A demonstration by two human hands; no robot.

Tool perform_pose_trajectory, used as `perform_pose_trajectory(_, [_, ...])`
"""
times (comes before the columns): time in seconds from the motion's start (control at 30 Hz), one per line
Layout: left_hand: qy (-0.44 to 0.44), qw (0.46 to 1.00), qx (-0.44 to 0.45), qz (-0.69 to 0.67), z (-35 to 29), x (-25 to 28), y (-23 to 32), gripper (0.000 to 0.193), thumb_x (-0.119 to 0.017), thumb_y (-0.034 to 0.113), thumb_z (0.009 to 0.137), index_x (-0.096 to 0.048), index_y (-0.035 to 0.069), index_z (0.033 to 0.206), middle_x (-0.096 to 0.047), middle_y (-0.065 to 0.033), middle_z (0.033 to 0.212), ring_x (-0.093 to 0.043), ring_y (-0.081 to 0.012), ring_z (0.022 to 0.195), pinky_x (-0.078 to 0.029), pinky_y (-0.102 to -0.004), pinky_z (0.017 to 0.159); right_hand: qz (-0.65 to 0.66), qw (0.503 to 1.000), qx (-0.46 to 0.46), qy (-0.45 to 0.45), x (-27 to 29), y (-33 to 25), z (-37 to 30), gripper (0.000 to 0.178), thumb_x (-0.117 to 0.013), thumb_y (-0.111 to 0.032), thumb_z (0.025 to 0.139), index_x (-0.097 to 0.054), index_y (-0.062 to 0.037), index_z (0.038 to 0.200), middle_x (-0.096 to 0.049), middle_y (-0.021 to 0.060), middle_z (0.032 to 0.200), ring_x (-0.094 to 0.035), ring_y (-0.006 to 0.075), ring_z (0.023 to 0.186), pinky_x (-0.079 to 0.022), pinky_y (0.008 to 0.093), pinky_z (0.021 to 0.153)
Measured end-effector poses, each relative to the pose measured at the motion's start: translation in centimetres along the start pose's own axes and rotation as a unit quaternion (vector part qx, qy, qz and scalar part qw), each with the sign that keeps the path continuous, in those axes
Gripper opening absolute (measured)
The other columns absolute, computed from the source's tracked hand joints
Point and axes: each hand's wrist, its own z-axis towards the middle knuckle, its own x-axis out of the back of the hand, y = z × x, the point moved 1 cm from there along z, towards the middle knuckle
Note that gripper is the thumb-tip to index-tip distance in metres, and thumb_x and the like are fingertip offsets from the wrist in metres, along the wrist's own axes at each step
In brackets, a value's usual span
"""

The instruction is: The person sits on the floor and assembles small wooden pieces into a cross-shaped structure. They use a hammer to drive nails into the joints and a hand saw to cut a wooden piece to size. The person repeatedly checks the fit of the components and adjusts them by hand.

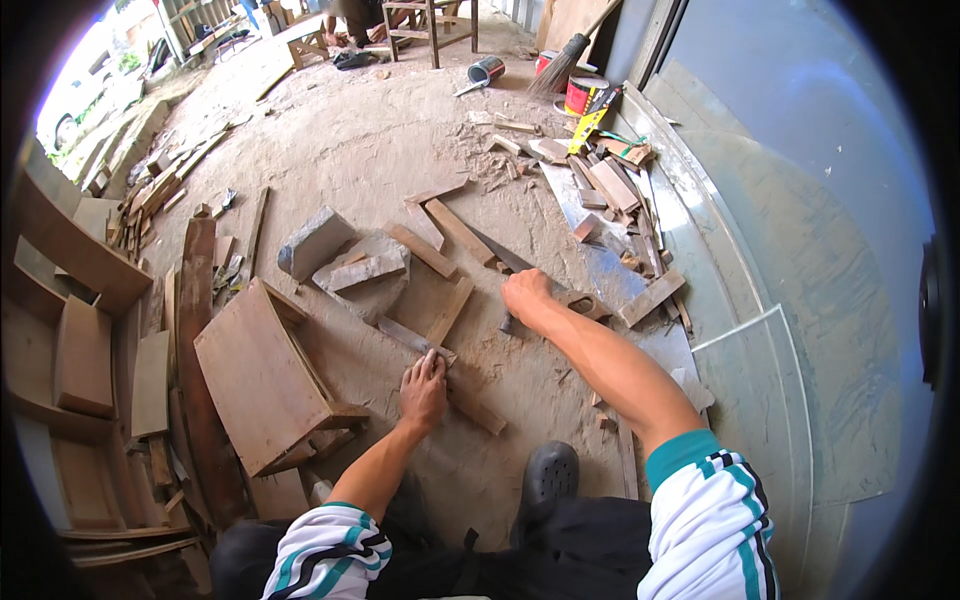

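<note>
My left hand is low in the middle, its fingertips pressed together on the end of a thin wooden strip. A second strip meets it close to my fingers, and a short wooden piece lies just right of the hand. My right hand is closed in a fist over the floor. A short dark round end shows beneath it; the rest is hidden by the fist. Next to it lies a handsaw, its wooden handle right of my wrist and its dark blade running up-left.
A wooden box and stacked curved wooden parts stand left. Grey blocks lie ahead. Wood offcuts, paint cans and a broom line the right, beside glass sheets. Farther back a person crouches near a chair frame.
</note>
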Motion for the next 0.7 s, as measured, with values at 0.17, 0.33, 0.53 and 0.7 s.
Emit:
perform_pose_trajectory(0.17, [0.001, 0.99, 0.095, -0.104, 0.8, 1.8, 1.1, 0.039, -0.071, 0.026, 0.083, -0.065, 0.011, 0.119, -0.057, -0.0111, 0.125, -0.05, -0.0294, 0.124, -0.039, -0.0432, 0.103, -0.037, 0.998, 0.029, -0.035, -0.8, -0.3, -1.6, 0.015, -0.072, -0.012, 0.079, -0.077, -0.0156, 0.093, -0.076, 0.0014, 0.095, -0.074, 0.02, 0.088, -0.057, 0.0352, 0.058])
perform_pose_trajectory(0.33, [-0.016, 0.874, 0.44, -0.207, 2.7, 1.4, 1.3, 0.037, -0.07, 0.038, 0.088, -0.065, 0.008, 0.108, -0.059, -0.0159, 0.118, -0.056, -0.0345, 0.112, -0.046, -0.0441, 0.094, -0.051, 0.995, 0.087, -0.025, -0.2, -1.2, -3.3, 0.01, -0.07, -0.013, 0.081, -0.077, -0.0154, 0.087, -0.076, 0.0039, 0.092, -0.074, 0.0215, 0.087, -0.057, 0.0354, 0.062])
perform_pose_trajectory(0.53, [-0.081, 0.876, 0.428, -0.207, 3.9, 0.5, 1.9, 0.051, -0.069, 0.049, 0.087, -0.063, 0.003, 0.107, -0.062, -0.0184, 0.112, -0.061, -0.0356, 0.104, -0.049, -0.0473, 0.09, -0.002, 0.998, 0.041, 0.04, -1.2, -2.7, -3.4, 0.009, -0.071, -0.013, 0.077, -0.077, -0.014, 0.085, -0.075, 0.0041, 0.088, -0.073, 0.0204, 0.08, -0.056, 0.0344, 0.06])
perform_pose_trajectory(0.7, [-0.066, 0.924, 0.347, -0.147, 3.5, 0.1, 2.8, 0.051, -0.069, 0.049, 0.087, -0.063, 0.002, 0.106, -0.062, -0.0156, 0.109, -0.06, -0.0352, 0.104, -0.05, -0.0452, 0.087, -0.038, 0.992, 0.084, 0.081, 0.5, -3.4, -2.8, 0.006, -0.072, -0.014, 0.076, -0.075, -0.0137, 0.082, -0.073, 0.0034, 0.083, -0.073, 0.0196, 0.077, -0.054, 0.0334, 0.057])
